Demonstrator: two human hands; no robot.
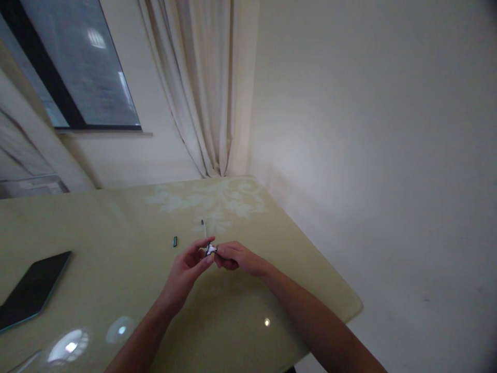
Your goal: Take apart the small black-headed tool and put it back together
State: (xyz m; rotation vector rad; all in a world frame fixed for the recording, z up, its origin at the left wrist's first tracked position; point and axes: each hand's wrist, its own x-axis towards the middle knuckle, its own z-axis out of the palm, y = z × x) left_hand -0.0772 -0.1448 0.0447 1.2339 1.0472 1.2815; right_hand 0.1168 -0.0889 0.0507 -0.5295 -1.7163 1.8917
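Observation:
My left hand (192, 259) pinches a small white-and-dark piece (210, 249) between thumb and fingertips. It is too small to name. My right hand (235, 256) is closed right beside it, its fingers curled at the piece's right side. What lies inside the right fist is mostly hidden; only a thin dark bit shows at the fingertips. From behind the left fingers a thin white cord-like strip (205, 229) sticks out, with a dark tip at its far end. A small dark rectangular piece (175, 241) lies on the table left of the hands.
The glossy yellowish table (303, 290) has a pale leaf pattern near its back corner. A dark flat tablet-like slab (34, 290) lies at the left. The wall (368, 155) borders the table's right side; a curtain (209, 93) and window (85, 62) are behind.

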